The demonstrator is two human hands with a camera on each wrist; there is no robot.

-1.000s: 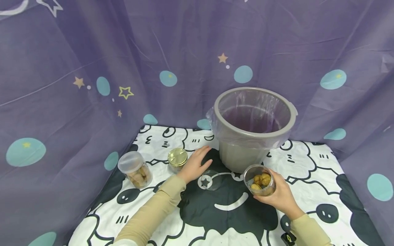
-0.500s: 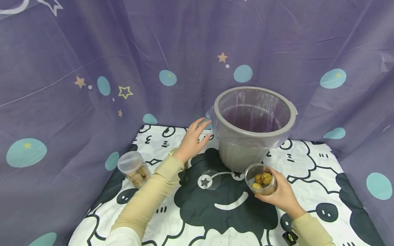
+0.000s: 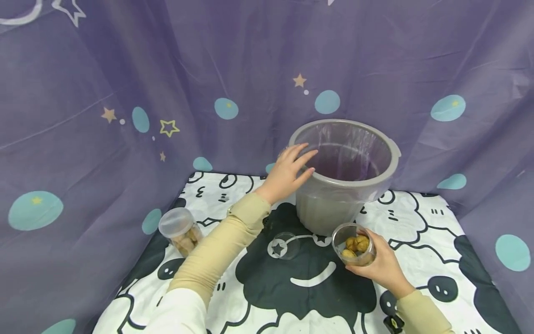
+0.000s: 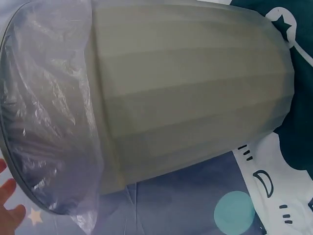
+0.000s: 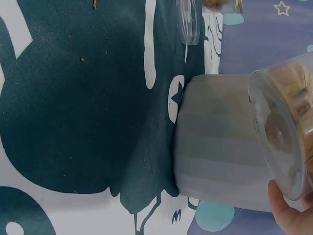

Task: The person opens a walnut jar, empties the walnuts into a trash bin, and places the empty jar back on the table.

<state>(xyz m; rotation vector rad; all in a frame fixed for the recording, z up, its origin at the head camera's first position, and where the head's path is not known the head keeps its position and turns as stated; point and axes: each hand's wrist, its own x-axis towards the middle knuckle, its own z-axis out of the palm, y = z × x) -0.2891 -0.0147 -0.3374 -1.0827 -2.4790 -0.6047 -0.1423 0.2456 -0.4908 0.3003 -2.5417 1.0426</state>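
Observation:
My right hand [image 3: 381, 264] grips a clear plastic jar [image 3: 352, 253] without its lid, tilted so its mouth faces up and back. Several round brown pieces, walnut-like, lie inside [image 3: 354, 243]. In the right wrist view, the jar's clear base [image 5: 276, 132] shows with a fingertip against it. My left hand [image 3: 288, 174] is spread at the left rim of a grey bin [image 3: 325, 211] lined with a clear plastic bag [image 4: 54, 103]. Its fingers are relaxed and hold nothing. A clear round lid [image 3: 288, 246] lies flat on the cloth between the hands.
At the left stands a jar [image 3: 179, 227] with a whitish lid and brown pieces. In the right wrist view another jar [image 5: 222, 6] shows partly at the top; small crumbs [image 5: 83, 59] dot the cloth [image 3: 308, 297]. A purple curtain [image 3: 250, 60] hangs behind the bin.
My left hand has moved from beside the gold-lidded jar, up and right to the bin's rim; that jar is now behind my arm. My right hand with its jar has barely moved.

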